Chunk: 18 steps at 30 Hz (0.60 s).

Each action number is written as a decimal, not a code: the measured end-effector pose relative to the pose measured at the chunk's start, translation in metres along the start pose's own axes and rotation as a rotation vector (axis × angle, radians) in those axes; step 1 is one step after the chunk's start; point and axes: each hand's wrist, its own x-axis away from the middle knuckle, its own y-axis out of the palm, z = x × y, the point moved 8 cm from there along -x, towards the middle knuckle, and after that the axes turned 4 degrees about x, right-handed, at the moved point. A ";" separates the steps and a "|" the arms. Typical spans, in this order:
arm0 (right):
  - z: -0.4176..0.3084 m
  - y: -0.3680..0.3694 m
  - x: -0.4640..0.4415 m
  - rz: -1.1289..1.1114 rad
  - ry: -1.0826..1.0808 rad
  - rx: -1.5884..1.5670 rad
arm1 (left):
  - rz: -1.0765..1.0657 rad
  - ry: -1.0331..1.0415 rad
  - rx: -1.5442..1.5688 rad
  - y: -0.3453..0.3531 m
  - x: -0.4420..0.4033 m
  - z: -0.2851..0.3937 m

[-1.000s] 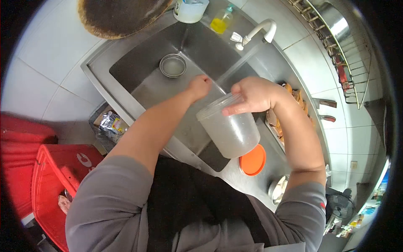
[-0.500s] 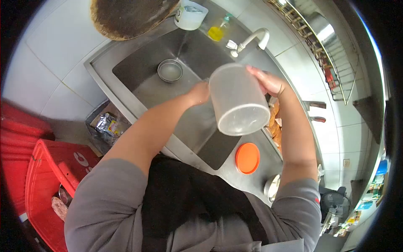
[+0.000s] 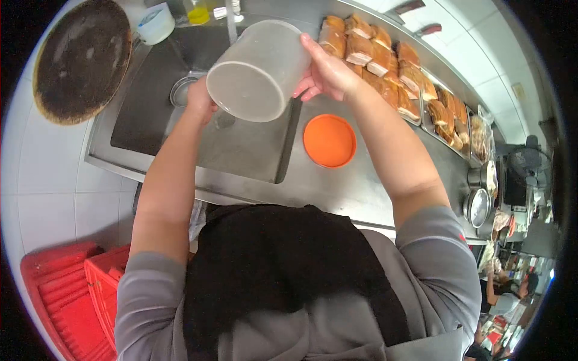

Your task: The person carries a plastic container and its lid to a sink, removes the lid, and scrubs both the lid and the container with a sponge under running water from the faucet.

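Note:
A translucent plastic tub (image 3: 256,72) is tilted over the sink (image 3: 241,150), its base turned toward me. My right hand (image 3: 328,72) has its fingers spread against the tub's right side and supports it. At the tub's lower left is my left hand (image 3: 201,101), its fingers curled; what they hold is hidden. A small round metal bowl (image 3: 180,91) sits in the sink behind my left hand. Water runs from the tap behind the tub. An orange lid (image 3: 329,141) lies on the steel counter just right of the basin.
Trays of browned meat slabs (image 3: 379,57) line the back right. Knives (image 3: 409,7) hang on the wall. A dark round board (image 3: 82,60) stands at the left, beside a white container (image 3: 156,24). Red crates (image 3: 72,295) are at the lower left. A person (image 3: 506,295) is far right.
The view has swung to the right, showing more meat trays. The tub has been raised and tipped further, so its base faces me more. My left hand stays close to its edge.

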 end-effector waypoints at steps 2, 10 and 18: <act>0.009 -0.007 0.018 0.121 -0.032 0.004 | -0.139 -0.089 0.131 0.009 -0.008 -0.013; 0.010 -0.031 0.013 0.356 -0.267 0.607 | -0.114 -0.059 -0.142 0.025 -0.034 -0.001; -0.035 0.010 -0.078 0.415 -0.279 1.071 | -0.263 -0.058 -0.166 0.048 -0.060 0.033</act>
